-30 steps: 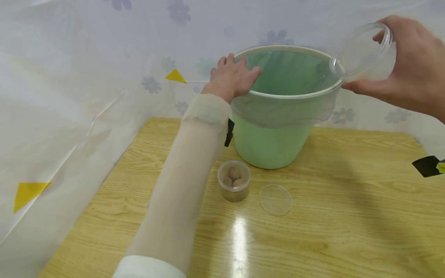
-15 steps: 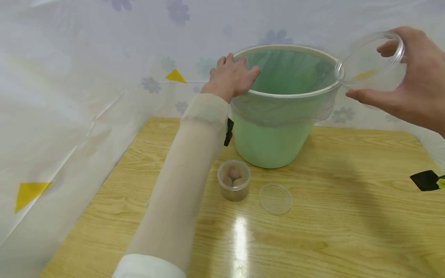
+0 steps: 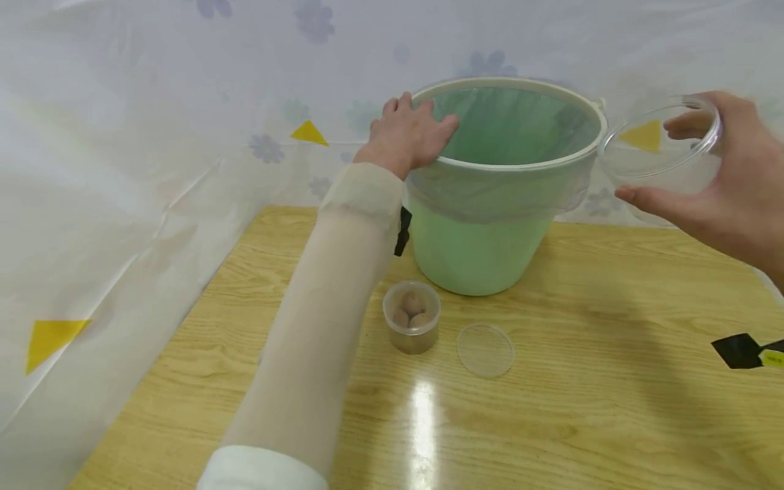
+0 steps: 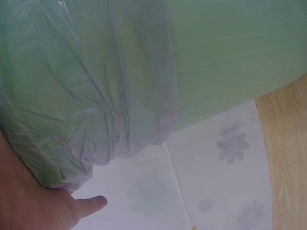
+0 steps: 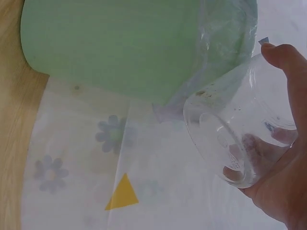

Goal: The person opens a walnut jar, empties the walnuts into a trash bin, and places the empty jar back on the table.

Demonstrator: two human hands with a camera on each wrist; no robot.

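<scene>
A green bucket (image 3: 484, 238) lined with a clear bag stands at the back of the wooden table (image 3: 582, 381). My left hand (image 3: 409, 133) rests on its left rim, fingers curled over the edge; in the left wrist view only the palm (image 4: 29, 201) and the bag-covered bucket wall (image 4: 144, 72) show. My right hand (image 3: 729, 184) grips an empty clear plastic jar (image 3: 664, 153) in the air to the right of the bucket, mouth tilted toward it. The right wrist view shows the jar (image 5: 235, 139) held in my fingers (image 5: 283, 62) beside the bucket (image 5: 110, 43).
A small clear jar (image 3: 413, 317) holding brown round pieces stands in front of the bucket, with a clear round lid (image 3: 485, 350) lying to its right. A black tag (image 3: 741, 350) lies at the table's right edge. A flower-printed sheet (image 3: 153, 122) walls the back and left.
My right hand has carried the empty jar down and to the right, off the bucket's rim. The left hand has stayed on the rim.
</scene>
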